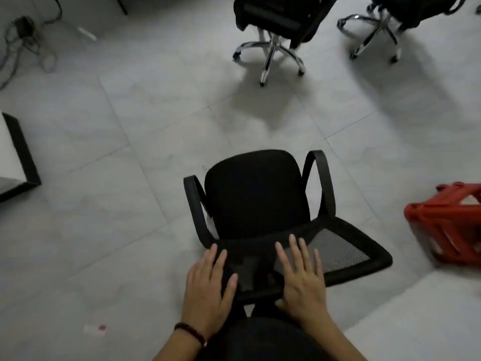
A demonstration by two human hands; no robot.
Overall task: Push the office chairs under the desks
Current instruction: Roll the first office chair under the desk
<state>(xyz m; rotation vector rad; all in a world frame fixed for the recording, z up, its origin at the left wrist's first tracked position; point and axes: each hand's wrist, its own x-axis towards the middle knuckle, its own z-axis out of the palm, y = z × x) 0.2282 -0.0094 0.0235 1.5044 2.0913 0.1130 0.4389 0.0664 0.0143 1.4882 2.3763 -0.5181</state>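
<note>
A black office chair (256, 196) with armrests stands on the tiled floor right in front of me, its mesh backrest (338, 252) nearest me. My left hand (208, 285) lies flat on the backrest's top edge at its left end, fingers spread. My right hand (302, 277) lies flat on the mesh near the middle, fingers spread too. Neither hand wraps around the frame. Two more black chairs stand at the far side, one (276, 22) at top centre and one (406, 11) at top right, both on chrome star bases.
A desk corner with a dark edge (22, 157) juts in at the left. A white surface (421, 319) fills the bottom right. A red plastic stool (447, 225) lies on its side at the right. Cables and an adapter (24, 35) trail at the top left.
</note>
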